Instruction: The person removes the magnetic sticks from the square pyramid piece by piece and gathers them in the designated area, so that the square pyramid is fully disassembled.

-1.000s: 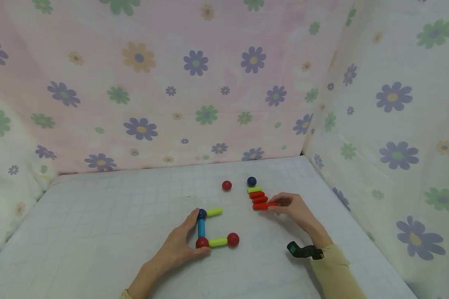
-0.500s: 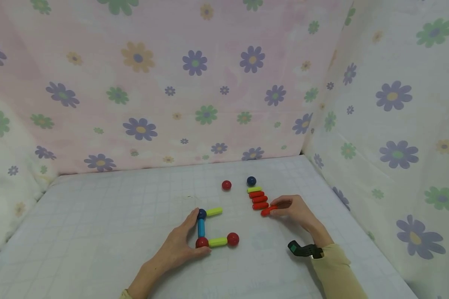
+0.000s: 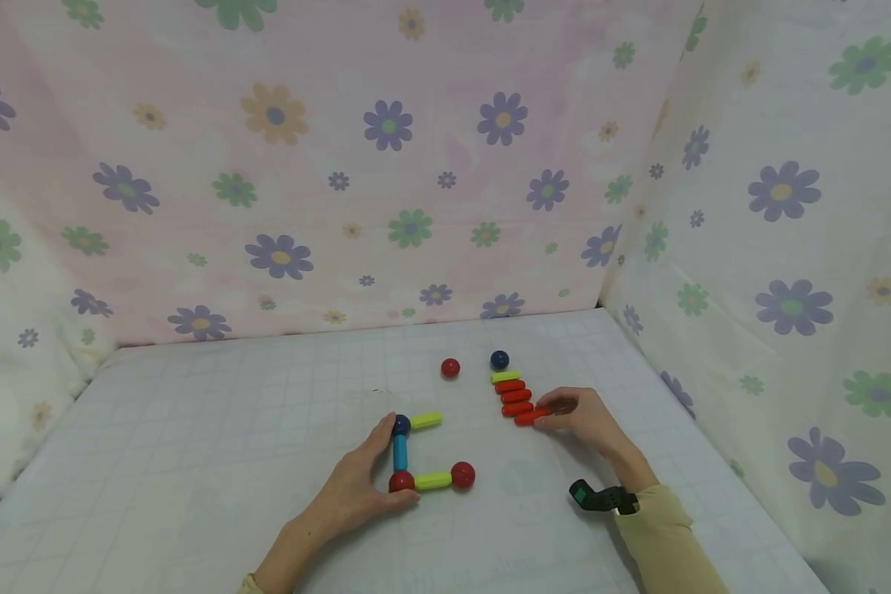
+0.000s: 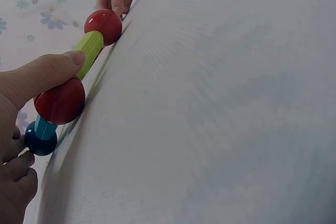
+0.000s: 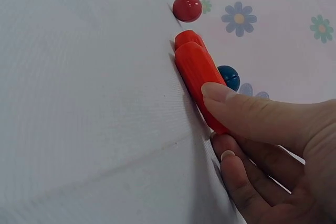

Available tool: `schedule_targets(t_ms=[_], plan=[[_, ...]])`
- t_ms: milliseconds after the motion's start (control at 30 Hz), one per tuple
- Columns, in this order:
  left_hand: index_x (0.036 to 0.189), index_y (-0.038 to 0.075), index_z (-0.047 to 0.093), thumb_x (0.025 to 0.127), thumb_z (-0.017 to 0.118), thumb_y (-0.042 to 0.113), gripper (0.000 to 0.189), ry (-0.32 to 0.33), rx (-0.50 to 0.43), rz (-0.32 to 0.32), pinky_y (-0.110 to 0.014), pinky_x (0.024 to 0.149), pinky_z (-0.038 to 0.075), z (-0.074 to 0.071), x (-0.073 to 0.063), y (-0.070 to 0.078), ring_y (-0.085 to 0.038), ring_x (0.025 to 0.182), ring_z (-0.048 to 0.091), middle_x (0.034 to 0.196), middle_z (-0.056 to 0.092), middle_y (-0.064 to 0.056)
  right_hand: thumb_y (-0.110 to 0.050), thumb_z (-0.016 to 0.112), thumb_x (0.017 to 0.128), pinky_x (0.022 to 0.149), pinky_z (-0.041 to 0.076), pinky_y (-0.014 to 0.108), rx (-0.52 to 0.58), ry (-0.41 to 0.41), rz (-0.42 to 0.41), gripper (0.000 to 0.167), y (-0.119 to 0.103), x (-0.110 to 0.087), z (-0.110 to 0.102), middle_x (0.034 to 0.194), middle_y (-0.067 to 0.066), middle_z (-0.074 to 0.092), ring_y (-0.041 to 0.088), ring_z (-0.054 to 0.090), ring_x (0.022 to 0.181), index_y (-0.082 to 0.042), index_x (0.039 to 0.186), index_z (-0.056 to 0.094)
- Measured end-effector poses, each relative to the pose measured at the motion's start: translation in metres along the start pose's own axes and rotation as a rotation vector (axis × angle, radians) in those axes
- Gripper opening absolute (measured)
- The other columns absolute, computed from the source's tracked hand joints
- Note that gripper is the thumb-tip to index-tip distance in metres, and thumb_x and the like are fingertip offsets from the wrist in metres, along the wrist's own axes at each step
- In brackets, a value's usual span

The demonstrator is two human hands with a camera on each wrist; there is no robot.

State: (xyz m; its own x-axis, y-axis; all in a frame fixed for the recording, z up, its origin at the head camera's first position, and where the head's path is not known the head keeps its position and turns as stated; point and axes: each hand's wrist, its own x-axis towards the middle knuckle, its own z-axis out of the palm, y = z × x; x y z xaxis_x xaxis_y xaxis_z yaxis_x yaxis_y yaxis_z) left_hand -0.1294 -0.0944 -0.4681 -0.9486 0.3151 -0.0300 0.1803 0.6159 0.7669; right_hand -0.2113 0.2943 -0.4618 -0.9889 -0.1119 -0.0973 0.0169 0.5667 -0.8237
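My left hand steadies a C-shaped frame of toy building rods and balls, thumb at the near red ball and fingers at the dark blue ball. A blue rod joins those two balls. From the near ball a yellow-green rod leads to another red ball; a second yellow-green rod sticks out from the blue ball. On the right, my right hand pinches a red rod between thumb and fingers, at the near end of a row of red rods.
A loose red ball and a dark blue ball lie farther back. One yellow-green rod tops the row. Flowered cloth walls the white table at back and sides. A black strap juts from the right wrist.
The pinched red rod has come away from the row toward the near right, then shifted slightly back left beside it. The left hand and its frame have stayed put.
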Motion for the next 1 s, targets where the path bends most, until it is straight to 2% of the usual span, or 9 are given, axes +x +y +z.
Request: schedule_targets(t_ms=[233, 300, 467, 533, 700, 867, 1000], plan=[[0.161, 0.019, 0.022, 0.074, 0.085, 0.05, 0.112, 0.0, 0.003, 0.003, -0.056, 0.115, 0.034, 0.0, 0.0, 0.0, -0.031, 0.151, 0.027, 0.165, 0.027, -0.004, -0.016, 0.084, 0.08, 0.083, 0.053, 0.029, -0.014, -0.008, -0.002, 0.035, -0.001, 0.001, 0.001, 0.11, 0.008, 0.071, 0.021, 0.062, 0.099, -0.007, 0.112, 0.072], [0.16, 0.019, 0.022, 0.074, 0.085, 0.049, 0.112, 0.001, 0.004, 0.004, -0.056, 0.115, 0.034, 0.0, 0.0, 0.0, -0.031, 0.151, 0.027, 0.165, 0.027, -0.004, -0.013, 0.082, 0.082, 0.082, 0.052, 0.029, -0.018, -0.02, -0.013, 0.034, -0.012, -0.005, 0.001, 0.111, 0.012, 0.071, 0.023, 0.062, 0.1, -0.004, 0.113, 0.071], [0.16, 0.018, 0.023, 0.074, 0.086, 0.049, 0.112, 0.003, 0.003, 0.005, -0.055, 0.115, 0.034, 0.001, 0.0, 0.0, -0.03, 0.151, 0.027, 0.165, 0.027, -0.003, -0.011, 0.08, 0.084, 0.082, 0.052, 0.03, -0.022, -0.042, -0.038, 0.033, -0.014, -0.007, 0.0, 0.111, 0.015, 0.07, 0.024, 0.062, 0.099, -0.001, 0.114, 0.07], [0.16, 0.018, 0.023, 0.073, 0.086, 0.049, 0.112, 0.004, 0.002, 0.006, -0.055, 0.115, 0.034, 0.001, 0.0, 0.0, -0.03, 0.151, 0.027, 0.165, 0.027, -0.003, -0.014, 0.081, 0.083, 0.081, 0.052, 0.03, -0.02, -0.043, -0.044, 0.034, -0.004, -0.002, 0.0, 0.11, 0.012, 0.07, 0.022, 0.062, 0.098, -0.004, 0.114, 0.07], [0.16, 0.018, 0.023, 0.074, 0.086, 0.048, 0.112, 0.004, 0.001, 0.008, -0.055, 0.115, 0.035, 0.002, 0.0, 0.0, -0.03, 0.151, 0.027, 0.165, 0.027, -0.004, -0.018, 0.082, 0.082, 0.08, 0.052, 0.028, -0.016, -0.055, -0.045, 0.035, 0.001, -0.001, 0.0, 0.108, 0.01, 0.07, 0.02, 0.062, 0.095, -0.006, 0.112, 0.071], [0.16, 0.018, 0.022, 0.074, 0.086, 0.048, 0.112, 0.005, 0.003, 0.004, -0.055, 0.115, 0.035, 0.003, 0.001, 0.0, -0.03, 0.151, 0.027, 0.165, 0.027, -0.004, -0.021, 0.082, 0.082, 0.081, 0.053, 0.029, -0.047, -0.049, -0.061, 0.035, 0.0, -0.001, -0.004, 0.108, 0.008, 0.071, 0.021, 0.064, 0.096, -0.008, 0.113, 0.071], [0.161, 0.018, 0.021, 0.074, 0.085, 0.05, 0.112, 0.006, 0.008, 0.002, -0.055, 0.115, 0.034, 0.003, 0.001, 0.0, -0.03, 0.151, 0.027, 0.165, 0.026, -0.004, -0.026, 0.081, 0.084, 0.081, 0.054, 0.031, -0.041, -0.002, -0.071, 0.036, -0.008, -0.004, -0.008, 0.108, 0.008, 0.071, 0.022, 0.064, 0.097, -0.008, 0.114, 0.07]])
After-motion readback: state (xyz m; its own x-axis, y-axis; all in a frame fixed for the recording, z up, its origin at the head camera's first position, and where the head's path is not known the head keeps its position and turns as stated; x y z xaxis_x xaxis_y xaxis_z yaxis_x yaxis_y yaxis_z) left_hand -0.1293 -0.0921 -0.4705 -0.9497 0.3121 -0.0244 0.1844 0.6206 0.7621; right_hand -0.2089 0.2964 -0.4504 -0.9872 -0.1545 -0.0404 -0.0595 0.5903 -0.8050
